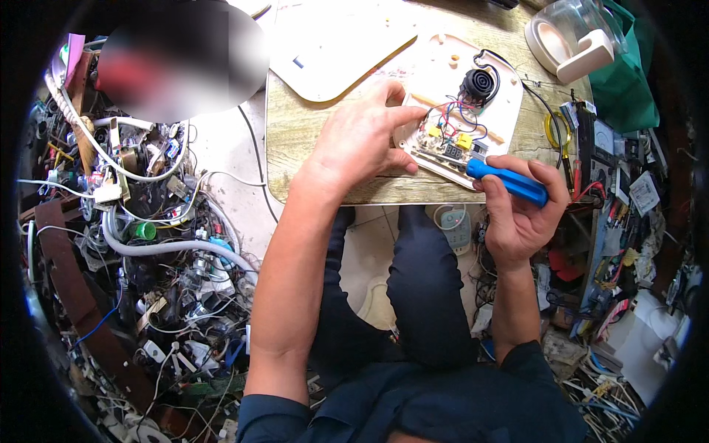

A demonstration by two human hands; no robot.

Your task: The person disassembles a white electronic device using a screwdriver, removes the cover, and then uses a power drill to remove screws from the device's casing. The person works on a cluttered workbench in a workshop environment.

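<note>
My left hand (354,140) grips the left side of an open white plastic housing (502,100), its fingers bent over the edge. Inside lie a black round component (478,86), a circuit board (447,140) with yellow parts, a small digit display (453,151) and red, blue and black wires. My right hand (524,221) is closed on a blue-handled screwdriver (506,182), angled with its shaft over the board's lower part. The very tip is hard to make out among the parts.
The wooden table (295,173) holds a white panel (340,52) and a clear container (554,29). A green bag (620,88) is at the right. Tangled cables and scrap (170,295) crowd the left; tools and electronics (605,199) crowd the right.
</note>
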